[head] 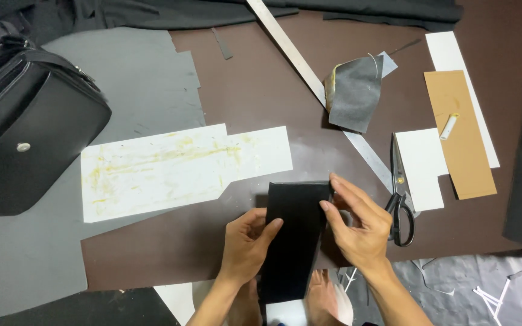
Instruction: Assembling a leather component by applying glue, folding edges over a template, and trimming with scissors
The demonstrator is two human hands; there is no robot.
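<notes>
So I've got this long black rectangular piece of material (293, 238) held flat between both hands, low in the middle of the brown sheet (255, 90) that covers most of the tabletop. My left hand (246, 241) grips its left edge, thumb on top and fingers curled under. My right hand (357, 220) pinches the upper right edge, fingertips pressing on the top corner. The piece runs from just under a white paper template smeared with yellow glue (176, 169) down toward me, where its lower end sits over a small white card (285, 313). Right beside my right hand lies a pair of black-handled scissors (400, 199), blades pointing away from me, resting partly on a white card panel (421, 166). A long steel ruler (309, 75) crosses diagonally further up, with a dark grey scrap with a curled yellowish edge (354, 90) on it. A tan cardboard strip (460, 133) sits well to the right, and a black leather bag with a silver stud (25, 133) is far off left.
</notes>
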